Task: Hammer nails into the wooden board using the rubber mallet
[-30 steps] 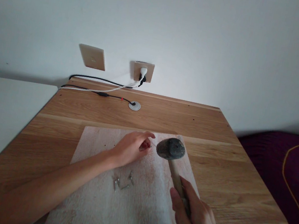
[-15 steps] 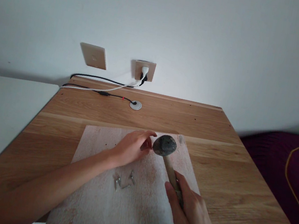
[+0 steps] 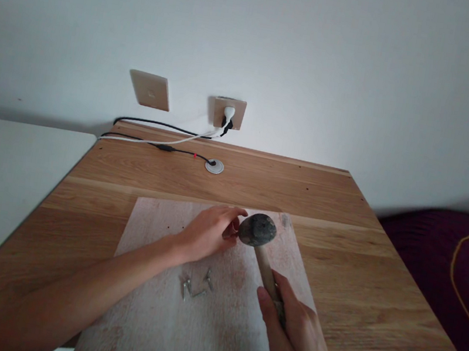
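My right hand (image 3: 294, 321) is wrapped round the wooden handle of a mallet (image 3: 258, 230) with a dark, rounded head. The head is held over the far part of a whitewashed wooden board (image 3: 208, 343). My left hand (image 3: 212, 231) reaches across the board from the left, its thumb and fingers curled together just left of the mallet head. Whatever the fingertips pinch is hidden by the fingers and the head. Several loose silver screws (image 3: 198, 285) lie on the board, nearer to me than my left hand. Small dark holes or marks show left of that hand.
The board rests on a wooden desk (image 3: 360, 278) against a white wall. Behind it are a wall socket (image 3: 229, 113) with plugs, a cable grommet (image 3: 214, 166) and black and white cables. A white surface (image 3: 4, 192) adjoins at left; purple fabric (image 3: 426, 259) is at right.
The mallet and both hands keep nearly the same pose over the board. The whole view has shifted very slightly.
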`<state>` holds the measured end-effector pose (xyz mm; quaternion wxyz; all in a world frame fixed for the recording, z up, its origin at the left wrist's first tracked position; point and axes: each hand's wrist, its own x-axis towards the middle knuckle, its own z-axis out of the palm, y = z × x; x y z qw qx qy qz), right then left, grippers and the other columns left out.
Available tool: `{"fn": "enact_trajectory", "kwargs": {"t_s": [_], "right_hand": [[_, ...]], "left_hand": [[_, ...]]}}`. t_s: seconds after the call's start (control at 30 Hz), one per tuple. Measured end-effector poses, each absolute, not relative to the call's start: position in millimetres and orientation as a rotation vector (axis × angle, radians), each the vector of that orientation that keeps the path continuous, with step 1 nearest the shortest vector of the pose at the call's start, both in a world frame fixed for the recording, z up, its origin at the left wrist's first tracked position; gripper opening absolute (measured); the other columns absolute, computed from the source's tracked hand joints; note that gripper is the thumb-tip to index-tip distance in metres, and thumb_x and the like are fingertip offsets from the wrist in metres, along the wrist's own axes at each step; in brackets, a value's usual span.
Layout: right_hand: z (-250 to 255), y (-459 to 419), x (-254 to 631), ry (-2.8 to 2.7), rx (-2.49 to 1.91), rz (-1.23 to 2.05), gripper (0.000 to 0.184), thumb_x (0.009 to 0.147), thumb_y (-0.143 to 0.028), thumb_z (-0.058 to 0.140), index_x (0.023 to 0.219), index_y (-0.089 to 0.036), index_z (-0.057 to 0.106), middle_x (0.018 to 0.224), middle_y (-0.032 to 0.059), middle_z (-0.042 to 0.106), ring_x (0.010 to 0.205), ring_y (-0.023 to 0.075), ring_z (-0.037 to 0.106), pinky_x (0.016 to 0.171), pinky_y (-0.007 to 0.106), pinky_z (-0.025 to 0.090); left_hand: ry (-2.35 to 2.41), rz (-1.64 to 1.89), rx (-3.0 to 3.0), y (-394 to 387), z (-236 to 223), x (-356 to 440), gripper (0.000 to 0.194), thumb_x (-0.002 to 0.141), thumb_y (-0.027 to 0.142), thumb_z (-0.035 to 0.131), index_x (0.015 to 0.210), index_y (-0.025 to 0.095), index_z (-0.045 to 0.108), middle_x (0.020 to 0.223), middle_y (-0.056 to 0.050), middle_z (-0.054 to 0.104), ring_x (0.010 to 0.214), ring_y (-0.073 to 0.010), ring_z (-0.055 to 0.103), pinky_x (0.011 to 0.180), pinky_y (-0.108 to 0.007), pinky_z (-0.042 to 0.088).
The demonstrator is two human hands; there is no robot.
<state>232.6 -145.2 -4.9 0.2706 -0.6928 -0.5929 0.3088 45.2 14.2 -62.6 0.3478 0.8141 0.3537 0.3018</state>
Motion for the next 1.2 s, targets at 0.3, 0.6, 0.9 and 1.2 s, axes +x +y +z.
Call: {"fn": "enact_trajectory", "kwargs": {"t_s": [0.3,0.6,0.9,1.2], "right_hand": [[-3.3,-147.6,232.5,-1.570,-1.891,0.730,0.042,0.108,-0.059,0.050,0.113,-0.021,0.068,0.053,-0.0070,0.058,0.041,0.0181,0.057,0.047,0.029,0.044],[-7.6,-147.6,231.4,-1.566,-1.894,0.785,0.042,0.108,-0.057,0.049,0.118,-0.021,0.067,0.065,-0.0036,0.066,0.054,0.0201,0.062,0.059,0.030,0.048],[-4.1,-148.8,230.4,-1.550,-1.899,0.763,0.042,0.108,-0.058,0.049,0.115,-0.021,0.067,0.064,-0.0039,0.064,0.055,0.0203,0.062,0.059,0.030,0.048],[-7.3,-150.0,230.6,-1.548,-1.904,0.740,0.042,0.107,-0.058,0.050,0.115,-0.021,0.068,0.061,-0.0045,0.062,0.051,0.0196,0.059,0.056,0.029,0.048]], "left_hand": [[0.911,0.813,2.020,15.4,-71.0,46.3,0.036,0.089,0.018,0.071,0.125,0.019,0.068,0.094,-0.003,0.077,0.081,-0.0183,0.071,0.083,-0.033,0.057],[0.975,0.752,2.049,15.3,-64.6,47.1,0.039,0.086,0.011,0.075,0.125,0.018,0.071,0.095,-0.004,0.081,0.087,-0.0214,0.075,0.088,-0.036,0.057],[0.938,0.783,2.053,15.2,-66.7,46.7,0.041,0.088,0.013,0.072,0.129,0.017,0.069,0.098,-0.005,0.079,0.087,-0.0202,0.073,0.086,-0.034,0.056],[0.961,0.770,2.021,15.4,-66.1,47.2,0.037,0.087,0.016,0.071,0.124,0.017,0.072,0.093,-0.004,0.078,0.084,-0.0198,0.071,0.083,-0.033,0.056]]}}
